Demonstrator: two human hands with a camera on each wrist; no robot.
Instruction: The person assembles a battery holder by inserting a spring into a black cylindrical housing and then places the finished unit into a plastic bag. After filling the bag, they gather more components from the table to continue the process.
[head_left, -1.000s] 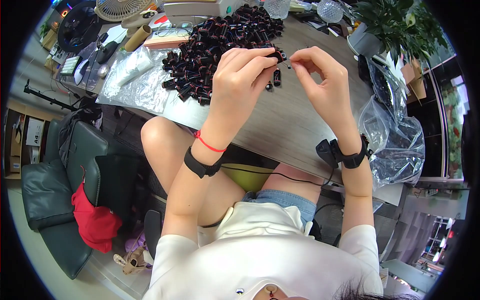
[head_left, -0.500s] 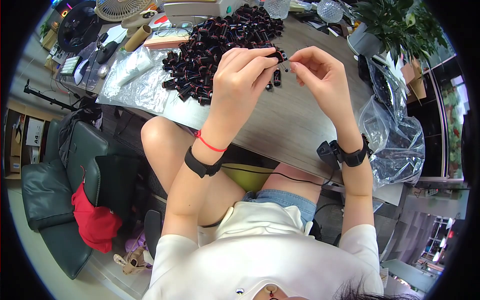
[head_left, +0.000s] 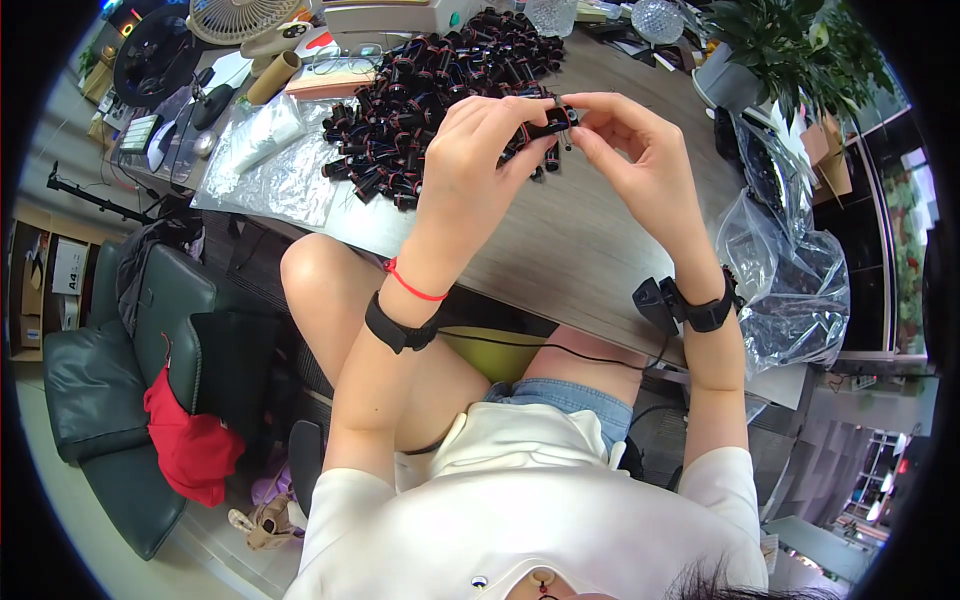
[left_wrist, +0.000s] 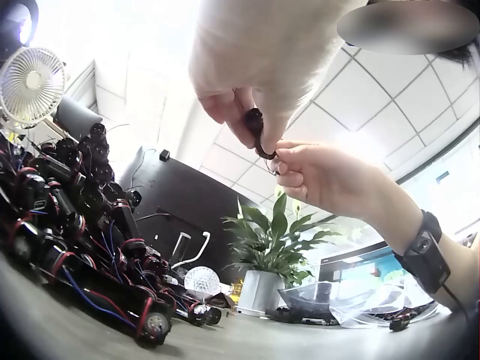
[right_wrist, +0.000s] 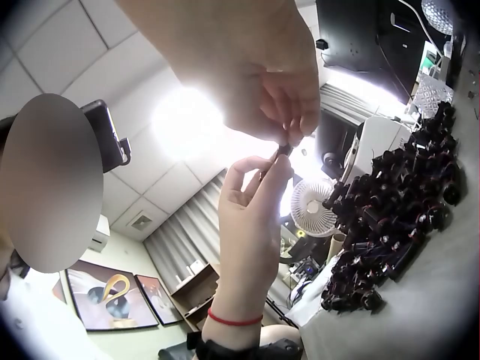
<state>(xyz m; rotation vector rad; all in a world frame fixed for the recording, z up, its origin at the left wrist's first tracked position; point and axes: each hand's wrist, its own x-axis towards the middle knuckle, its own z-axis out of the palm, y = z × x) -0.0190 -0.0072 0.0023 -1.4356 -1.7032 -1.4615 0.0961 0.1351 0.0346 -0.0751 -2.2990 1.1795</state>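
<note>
My left hand (head_left: 462, 150) pinches a small black cylindrical part (head_left: 548, 124) between thumb and fingers, held above the table. In the left wrist view the dark rounded end of this cylinder (left_wrist: 255, 120) shows between the fingers. The right hand (head_left: 645, 150) has its thumb and forefinger at the other end of the cylinder, pinching it there; a thin wire (left_wrist: 271, 166) shows beside those fingertips. To the left of the hands lies a large heap of similar black cylinders (head_left: 400, 125), with red rings and red and blue wires.
A clear plastic bag (head_left: 270, 150) lies left of the heap on the grey wood-grain table (head_left: 560, 250). Behind are a cardboard tube (head_left: 274, 78), glasses (head_left: 345, 60) and a fan (head_left: 240, 15). At right stand a potted plant (head_left: 735, 75) and more clear plastic (head_left: 790, 290).
The right hand has moved left, and its thumb and forefinger now meet the end of the cylinder. The left fingers have shifted, so more of the cylinder shows.
</note>
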